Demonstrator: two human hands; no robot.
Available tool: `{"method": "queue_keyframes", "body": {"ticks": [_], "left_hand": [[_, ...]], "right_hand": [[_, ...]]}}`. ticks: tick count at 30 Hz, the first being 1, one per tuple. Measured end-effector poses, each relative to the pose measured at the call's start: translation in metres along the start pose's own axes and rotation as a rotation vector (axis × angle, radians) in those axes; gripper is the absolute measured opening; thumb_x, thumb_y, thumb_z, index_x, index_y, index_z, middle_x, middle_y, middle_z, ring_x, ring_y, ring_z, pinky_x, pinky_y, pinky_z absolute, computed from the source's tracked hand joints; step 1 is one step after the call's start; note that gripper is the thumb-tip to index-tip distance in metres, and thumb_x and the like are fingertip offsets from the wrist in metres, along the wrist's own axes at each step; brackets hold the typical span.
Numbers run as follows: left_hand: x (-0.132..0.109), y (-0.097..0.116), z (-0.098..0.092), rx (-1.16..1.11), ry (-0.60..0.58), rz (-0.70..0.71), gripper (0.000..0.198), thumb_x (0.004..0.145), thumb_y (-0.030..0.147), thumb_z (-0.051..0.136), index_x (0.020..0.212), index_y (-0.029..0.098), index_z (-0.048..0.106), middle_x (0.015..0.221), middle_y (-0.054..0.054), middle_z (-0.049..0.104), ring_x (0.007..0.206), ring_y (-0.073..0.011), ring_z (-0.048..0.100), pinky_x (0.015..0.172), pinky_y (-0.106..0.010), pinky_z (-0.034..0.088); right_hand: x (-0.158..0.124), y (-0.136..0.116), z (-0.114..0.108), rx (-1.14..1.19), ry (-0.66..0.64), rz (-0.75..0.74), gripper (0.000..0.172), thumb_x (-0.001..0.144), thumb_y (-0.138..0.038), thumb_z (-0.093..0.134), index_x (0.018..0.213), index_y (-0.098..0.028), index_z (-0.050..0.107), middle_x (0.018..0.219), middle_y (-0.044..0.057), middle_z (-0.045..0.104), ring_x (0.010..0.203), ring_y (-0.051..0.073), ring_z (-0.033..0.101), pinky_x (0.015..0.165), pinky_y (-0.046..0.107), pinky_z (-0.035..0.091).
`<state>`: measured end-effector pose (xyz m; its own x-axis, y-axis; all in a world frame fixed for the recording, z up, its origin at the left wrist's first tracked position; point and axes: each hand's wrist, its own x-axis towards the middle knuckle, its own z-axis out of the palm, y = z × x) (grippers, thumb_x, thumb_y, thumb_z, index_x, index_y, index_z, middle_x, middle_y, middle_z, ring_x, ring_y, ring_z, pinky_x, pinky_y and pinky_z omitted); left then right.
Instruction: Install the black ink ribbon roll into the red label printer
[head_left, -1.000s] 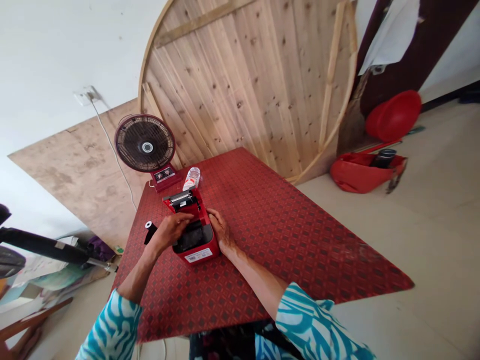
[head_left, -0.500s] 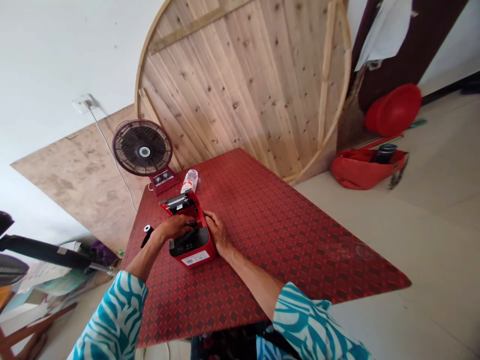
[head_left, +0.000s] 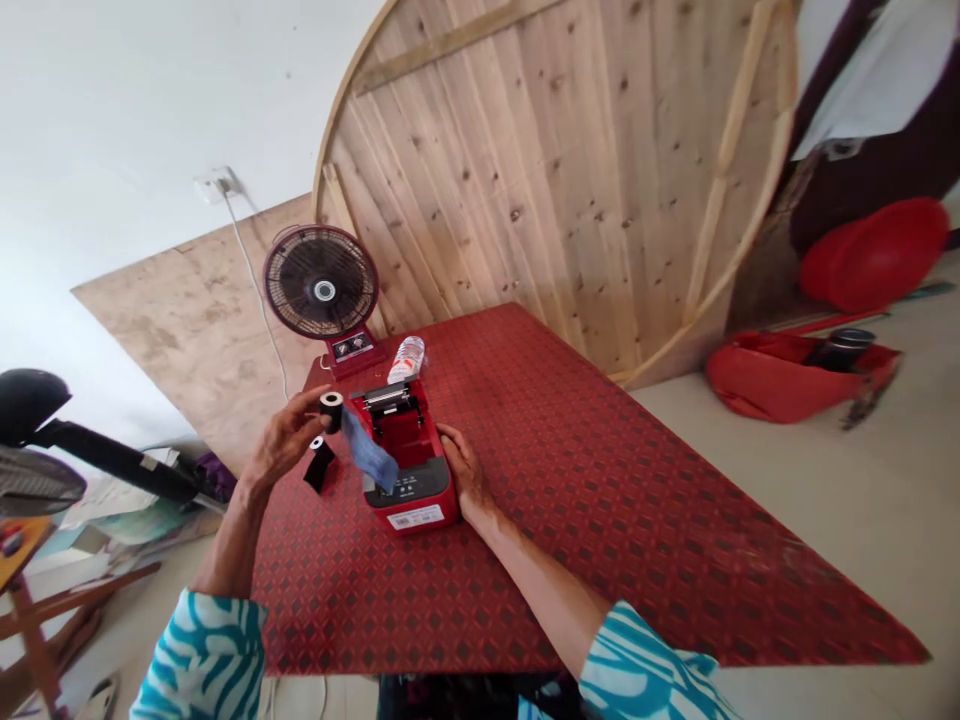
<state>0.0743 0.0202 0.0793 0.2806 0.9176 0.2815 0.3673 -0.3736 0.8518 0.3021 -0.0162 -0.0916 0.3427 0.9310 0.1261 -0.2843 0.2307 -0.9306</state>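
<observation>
A red and black receipt printer (head_left: 409, 482) stands on the table with its lid raised at the back, so its red inner bay shows. Just left of it, my left hand (head_left: 285, 440) holds up a small dark paper roll (head_left: 331, 415) with a white core, pinched between the fingers. From this roll a loose bluish strip hangs down over the printer's front left edge. My right hand (head_left: 465, 465) grips the printer's right side. A second dark roll (head_left: 319, 468), partly unrolled, lies on the table below my left hand.
On the red patterned table (head_left: 600, 500), a fan (head_left: 322, 285) and a plastic bottle (head_left: 407, 360) stand behind the printer. A round wooden board (head_left: 540, 180) leans against the wall. A red bag (head_left: 772, 390) and red basin (head_left: 877, 255) are on the right; another fan (head_left: 97, 450) is on the left.
My left hand has come out of the printer's bay and moved left and up, now with the paper roll in it. My right hand stays on the printer's side. The view has shifted.
</observation>
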Motion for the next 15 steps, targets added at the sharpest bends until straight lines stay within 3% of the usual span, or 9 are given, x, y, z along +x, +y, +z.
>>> {"method": "queue_keyframes", "body": {"ticks": [3, 5, 8, 11, 15], "left_hand": [[0.016, -0.038, -0.014, -0.098, 0.152, -0.055, 0.051, 0.063, 0.04, 0.077, 0.107, 0.019, 0.062, 0.092, -0.005, 0.068, 0.078, -0.0181, 0.064, 0.073, -0.03, 0.05], [0.029, -0.066, -0.012, -0.052, 0.152, -0.111, 0.047, 0.062, 0.042, 0.074, 0.1, 0.019, 0.058, 0.084, -0.003, 0.067, 0.073, -0.0179, 0.063, 0.069, -0.03, 0.05], [0.048, -0.101, -0.001, 0.007, 0.177, -0.123, 0.038, 0.058, 0.029, 0.073, 0.091, 0.019, 0.056, 0.083, -0.002, 0.066, 0.077, -0.0174, 0.063, 0.073, -0.029, 0.049], [0.058, -0.124, 0.01, 0.065, 0.136, -0.139, 0.034, 0.055, 0.017, 0.071, 0.087, 0.02, 0.06, 0.078, 0.0, 0.066, 0.076, -0.0178, 0.063, 0.075, -0.029, 0.047], [0.065, -0.137, 0.019, 0.121, 0.062, -0.172, 0.024, 0.051, 0.01, 0.07, 0.072, 0.02, 0.064, 0.063, 0.002, 0.064, 0.071, -0.0195, 0.062, 0.073, -0.029, 0.046]], "right_hand": [[0.001, 0.007, -0.003, -0.004, 0.0, 0.025, 0.038, 0.082, -0.05, 0.053, 0.11, -0.028, 0.065, 0.111, 0.003, 0.069, 0.111, 0.026, 0.058, 0.097, 0.042, 0.043], [0.002, 0.01, -0.004, -0.002, -0.001, 0.037, 0.04, 0.082, -0.051, 0.052, 0.112, -0.028, 0.064, 0.115, 0.003, 0.068, 0.112, 0.026, 0.058, 0.097, 0.042, 0.043], [0.003, 0.011, -0.006, -0.007, 0.004, 0.05, 0.041, 0.08, -0.052, 0.054, 0.111, -0.027, 0.064, 0.119, 0.004, 0.067, 0.113, 0.026, 0.057, 0.098, 0.043, 0.042], [0.003, 0.01, -0.007, -0.015, 0.012, 0.068, 0.042, 0.079, -0.053, 0.054, 0.11, -0.027, 0.065, 0.118, 0.004, 0.067, 0.111, 0.027, 0.058, 0.095, 0.042, 0.043], [0.003, 0.009, -0.008, -0.043, -0.015, 0.05, 0.04, 0.081, -0.051, 0.052, 0.112, -0.029, 0.064, 0.118, 0.003, 0.068, 0.11, 0.026, 0.059, 0.095, 0.041, 0.043]]}}
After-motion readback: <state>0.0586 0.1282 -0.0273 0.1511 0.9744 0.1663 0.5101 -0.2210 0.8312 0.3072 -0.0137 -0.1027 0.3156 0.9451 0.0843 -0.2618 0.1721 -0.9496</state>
